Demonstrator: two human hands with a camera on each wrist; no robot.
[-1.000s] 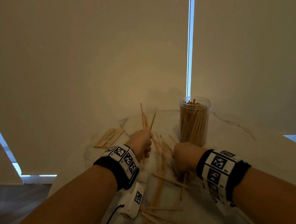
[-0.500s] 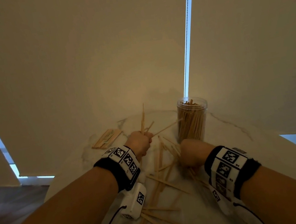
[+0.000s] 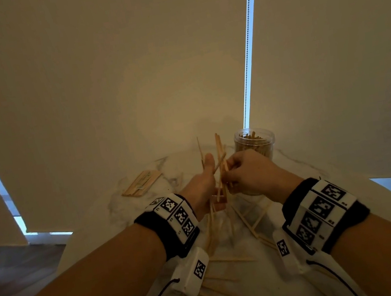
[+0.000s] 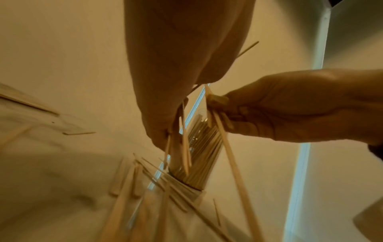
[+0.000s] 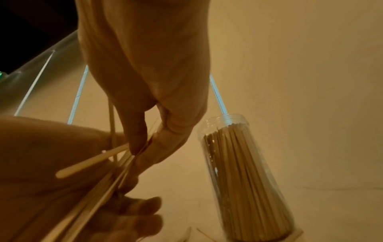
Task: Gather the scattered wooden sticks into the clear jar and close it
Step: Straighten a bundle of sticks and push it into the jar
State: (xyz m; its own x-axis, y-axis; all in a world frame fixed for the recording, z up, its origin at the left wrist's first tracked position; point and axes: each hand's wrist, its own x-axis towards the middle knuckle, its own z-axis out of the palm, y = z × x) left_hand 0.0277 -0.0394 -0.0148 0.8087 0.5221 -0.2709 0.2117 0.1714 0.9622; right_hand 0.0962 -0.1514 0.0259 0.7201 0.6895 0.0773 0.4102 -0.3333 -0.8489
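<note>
The clear jar (image 3: 255, 144) stands open at the back of the marble table (image 3: 127, 209), packed with upright sticks; no lid shows. Just left of it, above the table, my hands meet. My left hand (image 3: 208, 171) grips a loose bundle of wooden sticks (image 3: 219, 159) that points upward. My right hand (image 3: 232, 174) pinches sticks in the same bundle from the right. In the right wrist view, the right hand's fingertips (image 5: 134, 147) clamp thin sticks against the left hand, beside the jar (image 5: 244, 172). Several scattered sticks (image 3: 233, 261) lie on the table under my wrists.
A small stack of flat wooden sticks (image 3: 142, 183) lies at the table's back left. Beige roller blinds hang close behind the table, with a bead chain (image 3: 248, 57) above the jar. The table's left edge drops to a dark floor.
Both hands have lifted off the table and come together. My right hand has risen from the scattered pile with sticks and joined them to the bundle in my left hand.
</note>
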